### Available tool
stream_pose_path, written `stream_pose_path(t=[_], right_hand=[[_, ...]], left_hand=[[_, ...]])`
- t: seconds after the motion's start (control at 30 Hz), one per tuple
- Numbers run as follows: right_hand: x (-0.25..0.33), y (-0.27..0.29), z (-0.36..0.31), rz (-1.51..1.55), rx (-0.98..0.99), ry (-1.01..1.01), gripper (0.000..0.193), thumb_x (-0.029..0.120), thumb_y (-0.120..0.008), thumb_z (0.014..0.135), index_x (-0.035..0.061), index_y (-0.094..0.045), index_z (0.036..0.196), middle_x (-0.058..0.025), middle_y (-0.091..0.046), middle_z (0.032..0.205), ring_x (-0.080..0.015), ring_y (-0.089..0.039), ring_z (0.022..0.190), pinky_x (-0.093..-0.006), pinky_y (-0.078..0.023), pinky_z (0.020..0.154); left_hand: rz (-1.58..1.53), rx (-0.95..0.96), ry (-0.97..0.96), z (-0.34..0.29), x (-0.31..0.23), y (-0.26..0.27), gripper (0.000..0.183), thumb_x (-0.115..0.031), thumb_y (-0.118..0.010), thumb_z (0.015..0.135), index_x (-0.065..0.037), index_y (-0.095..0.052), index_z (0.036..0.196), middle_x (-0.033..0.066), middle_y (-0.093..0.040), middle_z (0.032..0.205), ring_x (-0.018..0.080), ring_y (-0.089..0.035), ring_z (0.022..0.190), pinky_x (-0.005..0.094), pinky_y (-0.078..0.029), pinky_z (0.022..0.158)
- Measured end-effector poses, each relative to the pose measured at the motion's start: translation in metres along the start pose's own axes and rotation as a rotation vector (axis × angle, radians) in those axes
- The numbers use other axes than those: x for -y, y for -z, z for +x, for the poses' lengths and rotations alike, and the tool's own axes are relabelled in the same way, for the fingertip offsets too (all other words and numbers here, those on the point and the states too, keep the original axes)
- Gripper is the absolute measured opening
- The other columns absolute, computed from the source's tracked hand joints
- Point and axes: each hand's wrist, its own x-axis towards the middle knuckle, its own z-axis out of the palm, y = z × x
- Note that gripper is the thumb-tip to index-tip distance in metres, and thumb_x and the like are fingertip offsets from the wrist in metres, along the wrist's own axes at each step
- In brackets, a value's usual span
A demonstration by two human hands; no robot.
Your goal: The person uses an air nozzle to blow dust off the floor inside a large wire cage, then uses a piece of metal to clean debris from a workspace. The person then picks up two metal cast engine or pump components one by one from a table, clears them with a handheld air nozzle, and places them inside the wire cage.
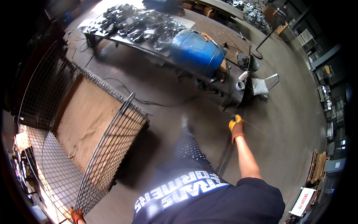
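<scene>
Wire cage (113, 143) beside you, brown sheet (87, 119) inside; your left hand (77, 215) at its near corner, grip unclear; your right hand (236, 127) curled, hold unclear; blue barrel (195, 54) on desk (214, 30).

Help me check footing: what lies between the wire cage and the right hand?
In the head view, the person's leg and floor lie between wire cage and right hand.

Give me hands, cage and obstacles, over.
Left hand at near edge of wire cage. Right hand extended, grip unclear. Brown sheet inside. Cable on floor beyond.
</scene>
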Motion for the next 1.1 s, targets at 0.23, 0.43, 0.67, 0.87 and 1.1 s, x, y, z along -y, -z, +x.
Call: stream_pose_path(t=[0.23, 0.43, 0.67, 0.87, 1.1], right_hand=[[0.163, -0.086, 0.330, -0.347, 0.159, 0.095, 0.042, 0.022, -0.066, 0.075, 0.0028, -0.060, 0.111, -0.0191, -0.065, 0.105, -0.0316, -0.062, 0.098, -0.0374, -0.048, 0.082], [0.237, -0.214, 0.489, -0.569, 0.413, -0.088, 0.055, 0.030, -0.066, 0.078, 0.0061, -0.054, 0.125, -0.0192, -0.059, 0.123, -0.0334, -0.058, 0.112, -0.0404, -0.047, 0.092], [0.237, -0.315, 0.535, -0.946, 0.406, -0.151, 0.041, 0.035, -0.065, 0.081, 0.0221, -0.057, 0.119, -0.0051, -0.062, 0.122, -0.0247, -0.062, 0.109, -0.0390, -0.052, 0.084], [0.186, -0.288, 0.527, -0.200, 0.459, -0.294, 0.015, 0.016, -0.062, 0.083, 0.0101, -0.055, 0.095, -0.0039, -0.059, 0.086, -0.0158, -0.058, 0.076, -0.0316, -0.046, 0.060], [0.199, -0.155, 0.371, -0.083, 0.283, 0.592, 0.028, 0.025, -0.062, 0.079, 0.0086, -0.058, 0.101, -0.0100, -0.059, 0.086, -0.0274, -0.058, 0.077, -0.0387, -0.046, 0.068]], left_hand=[[-0.025, -0.304, 0.347, -0.062, -0.187, 0.099, 0.050, -0.011, -0.058, 0.088, -0.004, -0.042, 0.135, 0.0178, -0.057, 0.121, 0.0301, -0.055, 0.103, 0.0365, -0.047, 0.087], [-0.346, -0.611, -0.141, -0.079, -0.457, 0.213, 0.051, -0.013, -0.058, 0.088, -0.006, -0.044, 0.136, 0.0193, -0.053, 0.131, 0.0335, -0.052, 0.119, 0.0331, -0.041, 0.100], [-0.832, -0.334, -0.764, -0.198, -0.834, 0.336, 0.051, 0.000, -0.059, 0.078, 0.000, -0.050, 0.128, 0.0181, -0.056, 0.124, 0.0306, -0.054, 0.115, 0.0383, -0.040, 0.102], [-1.383, 0.745, -1.007, -0.270, -1.096, 0.307, 0.057, -0.016, -0.064, 0.086, -0.002, -0.041, 0.137, 0.0166, -0.055, 0.126, 0.0239, -0.050, 0.121, 0.0350, -0.040, 0.102], [-1.303, 1.694, -0.435, -0.281, -1.245, 0.296, 0.080, -0.057, -0.062, 0.083, -0.024, -0.028, 0.148, 0.0184, -0.023, 0.151, 0.0346, -0.035, 0.132, 0.0489, -0.030, 0.106]])
